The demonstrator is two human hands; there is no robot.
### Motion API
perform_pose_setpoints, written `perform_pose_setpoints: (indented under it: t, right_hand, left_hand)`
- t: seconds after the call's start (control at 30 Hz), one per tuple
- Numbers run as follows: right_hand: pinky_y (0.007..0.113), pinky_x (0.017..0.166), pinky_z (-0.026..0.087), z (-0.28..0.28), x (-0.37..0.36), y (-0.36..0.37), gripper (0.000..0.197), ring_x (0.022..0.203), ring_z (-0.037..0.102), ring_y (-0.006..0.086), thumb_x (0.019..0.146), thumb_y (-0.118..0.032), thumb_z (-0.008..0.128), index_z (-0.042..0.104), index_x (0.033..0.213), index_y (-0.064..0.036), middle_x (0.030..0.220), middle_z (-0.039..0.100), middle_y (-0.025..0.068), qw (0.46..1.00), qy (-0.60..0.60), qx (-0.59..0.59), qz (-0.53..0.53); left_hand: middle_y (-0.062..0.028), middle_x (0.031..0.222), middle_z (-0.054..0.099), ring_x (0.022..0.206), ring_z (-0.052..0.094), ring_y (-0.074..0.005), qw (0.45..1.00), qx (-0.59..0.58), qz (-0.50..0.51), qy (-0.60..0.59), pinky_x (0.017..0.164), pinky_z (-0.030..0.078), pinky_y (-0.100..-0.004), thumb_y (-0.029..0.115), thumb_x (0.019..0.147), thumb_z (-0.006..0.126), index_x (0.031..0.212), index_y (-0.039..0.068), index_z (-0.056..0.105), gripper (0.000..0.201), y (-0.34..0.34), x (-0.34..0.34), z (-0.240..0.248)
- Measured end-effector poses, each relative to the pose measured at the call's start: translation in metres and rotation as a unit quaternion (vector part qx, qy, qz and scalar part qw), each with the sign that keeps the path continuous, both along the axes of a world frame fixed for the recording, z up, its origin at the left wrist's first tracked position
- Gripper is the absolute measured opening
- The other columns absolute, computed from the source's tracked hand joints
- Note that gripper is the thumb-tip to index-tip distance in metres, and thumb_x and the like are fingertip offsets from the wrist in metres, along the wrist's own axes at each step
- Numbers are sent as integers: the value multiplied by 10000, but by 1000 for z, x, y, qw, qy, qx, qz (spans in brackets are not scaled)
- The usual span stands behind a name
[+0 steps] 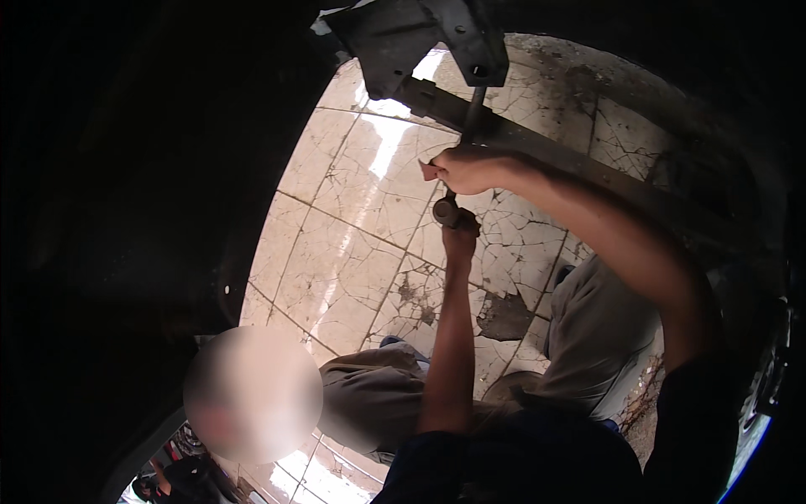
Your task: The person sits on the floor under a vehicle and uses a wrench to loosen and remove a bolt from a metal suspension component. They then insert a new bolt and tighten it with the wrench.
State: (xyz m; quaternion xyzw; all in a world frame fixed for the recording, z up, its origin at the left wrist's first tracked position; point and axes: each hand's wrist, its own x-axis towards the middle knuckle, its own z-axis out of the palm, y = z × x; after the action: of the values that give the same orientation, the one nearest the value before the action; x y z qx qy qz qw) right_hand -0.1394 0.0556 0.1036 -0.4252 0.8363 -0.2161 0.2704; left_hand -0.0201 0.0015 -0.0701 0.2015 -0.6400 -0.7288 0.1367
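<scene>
My left hand is closed just below the thick round end of a dark metal rod, gripping it from beneath. Higher up, my right hand reaches across from the right with its fingers pinched around the rod's shaft. A small reddish-brown piece like sandpaper sticks out from those fingers. Above my right hand, the dark rod runs up toward a dark metal bracket with holes in it. The part of the rod inside my right hand is hidden.
A long dark beam crosses behind my right forearm. Cracked pale floor tiles lie below, with a broken dark patch. Dark panels surround the view. Another person is at the lower left, near a blurred round area.
</scene>
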Motion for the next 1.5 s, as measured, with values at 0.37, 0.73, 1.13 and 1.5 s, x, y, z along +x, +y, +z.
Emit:
perform_pose_setpoints:
  t: [0.37,0.73,1.13,1.5]
  right_hand:
    - [425,753,531,4,24,-6,143,908,677,351,811,-17,559,644,914,33,980,673,228,972,207,-17,108]
    - [409,716,559,25,30,-10,133,815,702,334,767,-60,612,713,816,11,850,708,188,958,246,41,142]
    - [425,741,546,25,32,-8,131,751,701,324,760,-70,614,696,834,0,795,697,199,976,185,82,84]
    - [474,870,482,9,31,-10,176,806,696,334,780,-69,597,685,919,-6,826,703,194,945,301,49,122]
  left_hand:
    - [-52,627,546,554,525,-155,1000,7,19,22,606,482,-330,77,884,469,718,36,532,182,-10,-1,-4]
    - [-31,626,491,551,475,-137,995,88,39,5,646,489,-320,-5,852,412,705,54,497,179,-8,2,11]
    - [-38,649,568,570,528,-131,998,-49,12,30,556,442,-294,77,920,441,788,63,539,165,-13,-1,-14]
    - [-24,622,513,573,510,-117,998,26,28,-47,544,426,-276,-13,865,427,775,49,510,137,0,1,29]
